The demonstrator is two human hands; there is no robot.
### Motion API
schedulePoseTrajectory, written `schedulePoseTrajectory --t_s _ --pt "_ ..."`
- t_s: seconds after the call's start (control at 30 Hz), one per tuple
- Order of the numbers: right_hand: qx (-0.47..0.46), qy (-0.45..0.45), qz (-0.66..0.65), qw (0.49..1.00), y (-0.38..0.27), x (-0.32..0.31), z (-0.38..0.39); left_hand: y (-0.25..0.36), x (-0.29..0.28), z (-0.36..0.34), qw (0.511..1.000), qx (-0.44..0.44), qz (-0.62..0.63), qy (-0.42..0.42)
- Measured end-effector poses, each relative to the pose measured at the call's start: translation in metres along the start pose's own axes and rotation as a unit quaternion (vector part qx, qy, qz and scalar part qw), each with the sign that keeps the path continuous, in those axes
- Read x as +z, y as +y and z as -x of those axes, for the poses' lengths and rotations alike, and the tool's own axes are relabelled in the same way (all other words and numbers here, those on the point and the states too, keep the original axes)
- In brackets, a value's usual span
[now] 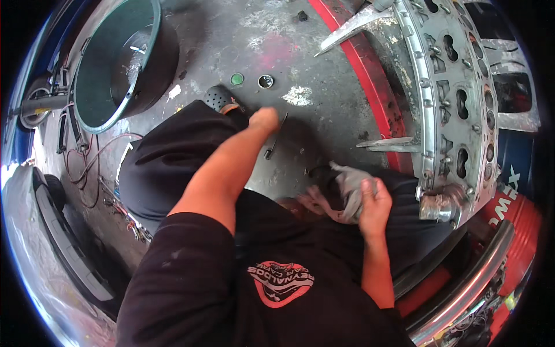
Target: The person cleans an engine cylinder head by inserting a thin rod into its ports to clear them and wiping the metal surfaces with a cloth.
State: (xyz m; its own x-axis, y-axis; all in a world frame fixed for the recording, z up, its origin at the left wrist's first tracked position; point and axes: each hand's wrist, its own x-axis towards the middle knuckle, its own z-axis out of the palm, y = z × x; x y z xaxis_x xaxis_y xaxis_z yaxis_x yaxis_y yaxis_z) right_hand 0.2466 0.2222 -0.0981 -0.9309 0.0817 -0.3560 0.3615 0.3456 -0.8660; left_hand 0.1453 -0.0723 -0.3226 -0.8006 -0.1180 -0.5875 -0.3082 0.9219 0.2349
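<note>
grey rag (pixel 351 189) in right hand (pixel 376 207)

A crumpled, pale grey cloth rag (pixel 351 188) is gripped along its right edge by the right hand (pixel 374 205). Its body is bunched into loose folds, and a thinner, blurred, pinkish-looking strip is trailed out to the left. A slim, straight, metallic rod-like tool (pixel 276 139) with a short, dark, thicker end is seen just right of the left hand (pixel 265 120), slanted, its thicker end pointed toward the person; whether it is touched cannot be told.
</note>
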Motion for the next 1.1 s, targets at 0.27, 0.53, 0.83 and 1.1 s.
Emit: schedulePoseTrajectory --t_s 0.27,0.53,0.83,1.1 --pt "0.022 -0.162 0.555 0.816 -0.016 -0.007 0.020 0.017 0.080 0.007 0.993 -0.047 -0.038 -0.100" --pt "-0.020 -0.255 0.602 0.757 -0.008 -0.014 0.005 0.017 0.084 -0.016 0.993 0.082 0.051 -0.071" --pt "-0.362 -0.124 0.425 0.820 -0.156 -0.023 0.023 0.092 -0.266 0.018 0.898 0.347 0.084 0.258" --pt "-0.414 0.055 0.508 0.754 -0.168 -0.071 0.002 0.160 -0.319 0.084 0.857 0.440 -0.061 0.261"
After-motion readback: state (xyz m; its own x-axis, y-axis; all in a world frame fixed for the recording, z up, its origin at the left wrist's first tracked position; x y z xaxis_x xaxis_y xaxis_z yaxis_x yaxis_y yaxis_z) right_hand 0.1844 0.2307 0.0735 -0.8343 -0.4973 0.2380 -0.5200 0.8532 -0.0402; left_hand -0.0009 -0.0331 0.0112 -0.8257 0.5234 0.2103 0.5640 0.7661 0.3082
